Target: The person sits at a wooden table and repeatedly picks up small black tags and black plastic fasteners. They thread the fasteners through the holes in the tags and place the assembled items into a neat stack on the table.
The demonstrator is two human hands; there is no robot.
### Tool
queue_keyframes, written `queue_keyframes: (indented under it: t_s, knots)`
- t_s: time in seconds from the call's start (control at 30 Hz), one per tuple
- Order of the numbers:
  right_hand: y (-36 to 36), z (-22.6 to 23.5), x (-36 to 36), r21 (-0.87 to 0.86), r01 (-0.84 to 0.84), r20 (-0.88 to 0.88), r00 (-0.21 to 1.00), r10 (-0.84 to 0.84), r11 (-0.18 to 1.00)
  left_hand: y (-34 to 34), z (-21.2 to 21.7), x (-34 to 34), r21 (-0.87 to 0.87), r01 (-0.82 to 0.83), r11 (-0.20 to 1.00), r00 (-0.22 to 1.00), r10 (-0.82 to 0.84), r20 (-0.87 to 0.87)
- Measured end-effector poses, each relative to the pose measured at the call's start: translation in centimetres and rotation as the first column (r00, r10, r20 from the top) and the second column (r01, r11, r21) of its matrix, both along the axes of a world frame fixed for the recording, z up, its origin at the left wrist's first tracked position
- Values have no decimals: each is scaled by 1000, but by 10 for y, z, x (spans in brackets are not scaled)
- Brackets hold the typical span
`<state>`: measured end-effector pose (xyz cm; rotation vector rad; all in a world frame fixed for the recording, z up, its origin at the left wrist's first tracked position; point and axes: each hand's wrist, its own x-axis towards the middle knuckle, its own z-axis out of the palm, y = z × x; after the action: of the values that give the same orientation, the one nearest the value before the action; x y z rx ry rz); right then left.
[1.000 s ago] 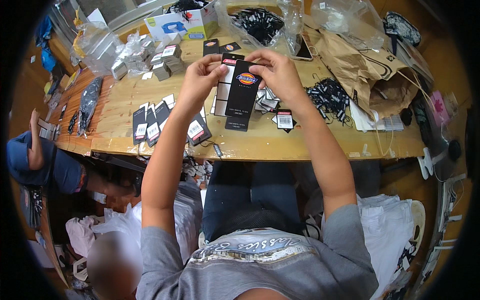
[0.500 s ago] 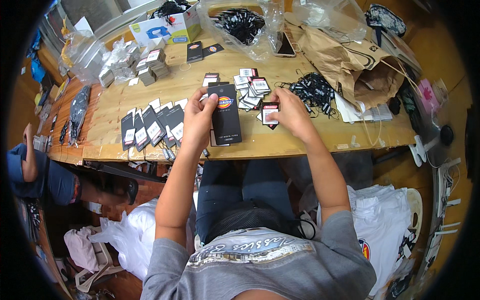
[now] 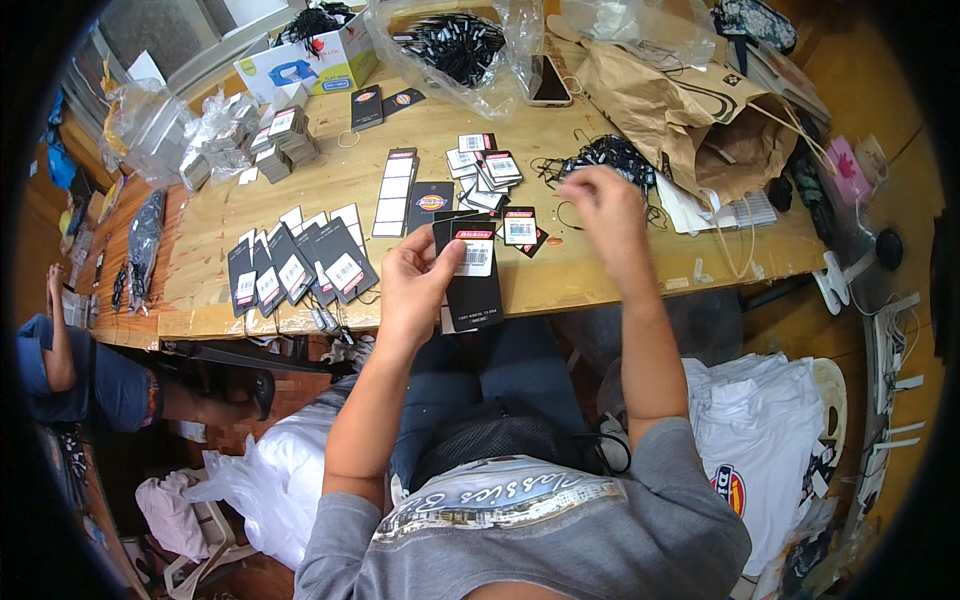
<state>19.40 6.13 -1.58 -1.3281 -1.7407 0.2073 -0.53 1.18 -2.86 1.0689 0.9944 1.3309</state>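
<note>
My left hand (image 3: pixel 418 283) grips a tall black card tag (image 3: pixel 470 275) with a white barcode sticker near its top, held over the table's front edge. My right hand (image 3: pixel 606 208) hovers over the wooden table (image 3: pixel 600 275), fingers loosely bent, near a tangle of black strings (image 3: pixel 607 155); whether it pinches a string I cannot tell. Small black tags with stickers (image 3: pixel 520 226) lie between my hands, and a pile of similar small tags (image 3: pixel 487 167) sits just behind.
A row of black tags (image 3: pixel 298 268) fans out at the left front. A sticker sheet (image 3: pixel 394 192), stacked tag bundles (image 3: pixel 275 145), a clear bag of tags (image 3: pixel 455 45), a phone (image 3: pixel 549 80) and a brown paper bag (image 3: pixel 680 110) lie farther back. Another person (image 3: pixel 75 365) sits at left.
My left hand has drawn the black tag back toward me and turned its sticker side up. My right hand let go and lifted to the right, toward the strings.
</note>
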Motion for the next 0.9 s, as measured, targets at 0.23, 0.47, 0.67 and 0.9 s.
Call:
queue_keyframes:
  t_s: [0.23, 0.47, 0.67, 0.9]
  knots:
    - [18, -19, 39, -386, 353, 325, 917, -232, 852, -2, 2, 0, -18, 104, 994, 987, -101, 125]
    - [16, -7, 26, -203, -636, -869, 467, 162, 745, 5, 11, 27, -10, 261, 965, 958, -257, 123]
    - [-1, 3, -3, -128, -778, -968, 233, 93, 615, 21, 12, 54, -66, 452, 890, 871, -424, 249]
    - [4, -7, -2, 37, -818, -998, -6, 56, 575, 7, 7, 45, -156, 480, 863, 828, -388, 405]
